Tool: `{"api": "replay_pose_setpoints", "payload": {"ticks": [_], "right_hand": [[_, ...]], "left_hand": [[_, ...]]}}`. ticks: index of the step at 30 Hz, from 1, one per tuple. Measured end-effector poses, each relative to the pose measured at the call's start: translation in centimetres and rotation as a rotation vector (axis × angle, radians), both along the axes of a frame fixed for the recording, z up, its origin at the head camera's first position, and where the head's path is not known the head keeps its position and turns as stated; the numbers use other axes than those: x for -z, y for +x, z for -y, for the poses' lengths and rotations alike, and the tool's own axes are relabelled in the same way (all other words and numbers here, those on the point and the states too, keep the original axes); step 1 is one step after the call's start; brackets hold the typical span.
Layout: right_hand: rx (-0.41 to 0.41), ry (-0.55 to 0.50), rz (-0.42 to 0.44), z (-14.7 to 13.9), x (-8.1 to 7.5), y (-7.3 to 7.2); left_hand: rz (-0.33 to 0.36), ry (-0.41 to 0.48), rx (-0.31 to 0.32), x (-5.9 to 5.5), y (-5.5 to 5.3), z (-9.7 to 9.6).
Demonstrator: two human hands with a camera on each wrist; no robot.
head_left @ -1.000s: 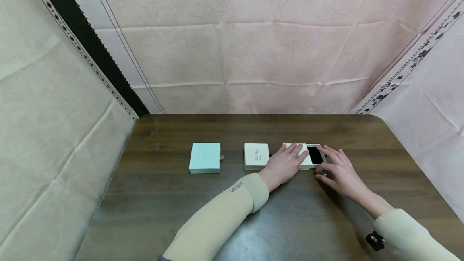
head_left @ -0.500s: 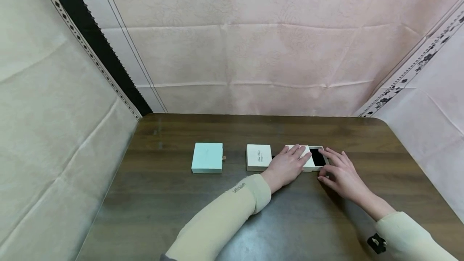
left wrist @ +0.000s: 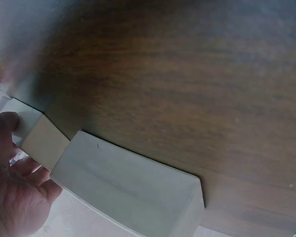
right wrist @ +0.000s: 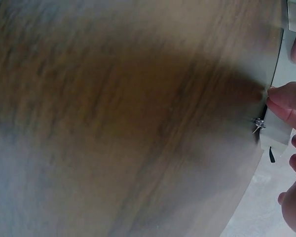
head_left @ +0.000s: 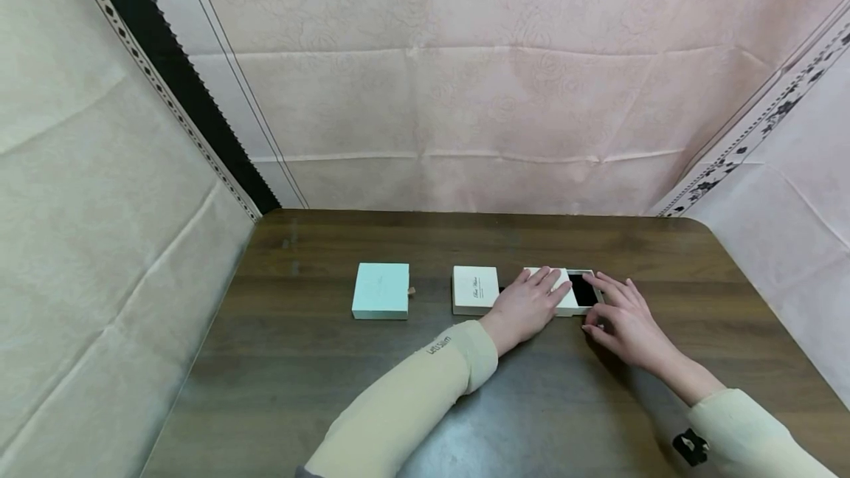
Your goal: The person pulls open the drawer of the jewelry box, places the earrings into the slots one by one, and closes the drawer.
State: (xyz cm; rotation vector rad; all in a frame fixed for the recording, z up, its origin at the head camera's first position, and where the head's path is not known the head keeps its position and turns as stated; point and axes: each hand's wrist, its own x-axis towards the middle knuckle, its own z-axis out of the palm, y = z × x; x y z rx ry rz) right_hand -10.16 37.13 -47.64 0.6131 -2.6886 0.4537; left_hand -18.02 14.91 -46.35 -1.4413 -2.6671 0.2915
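Note:
My left hand (head_left: pixel 527 302) rests palm down on a white slide-out box (head_left: pixel 571 304), its fingers straight across the top. That box's drawer stands partly out to the right, its inside dark. My right hand (head_left: pixel 620 323) is at the drawer's end; the longer fingers reach over it while thumb and index tips meet at the front edge. Beside those tips in the right wrist view is a tiny sparkling silvery jewellery piece (right wrist: pixel 258 124); I cannot tell whether they pinch it. Left of my left hand sits another white box (head_left: pixel 474 291), lettered, its drawer showing (left wrist: pixel 47 143).
A turquoise box (head_left: pixel 381 291) with a small tab on its right side lies farther left on the brown wooden table (head_left: pixel 299 375). Pale patterned cloth (head_left: pixel 425 109) hangs behind the table and along both sides. A small black object (head_left: pixel 690 447) shows by the right sleeve.
The head view has shifted slightly, so everything sits a little farther right and lower in it. Both hands and all boxes keep their places.

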Motion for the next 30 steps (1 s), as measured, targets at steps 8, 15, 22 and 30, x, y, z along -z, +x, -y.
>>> {"api": "replay_pose_setpoints", "payload": {"ticks": [8, 15, 22, 30], "right_hand": [[-0.022, -0.067, -0.015, 0.3, -1.3, 0.2], [-0.023, -0.129, -0.002, 0.1, -2.7, -0.6], [-0.007, -0.156, 0.051, -0.2, -3.8, -2.4], [0.026, -0.124, 0.121, -1.1, -3.9, -4.3]], "left_hand": [[-0.018, 0.006, 0.001, 0.0, 0.0, -0.1], [-0.013, 0.013, -0.001, 0.1, 0.1, -0.1], [-0.007, 0.005, -0.009, 0.2, 0.1, 0.0], [0.001, 0.015, -0.007, 0.2, 0.1, -0.1]]}}
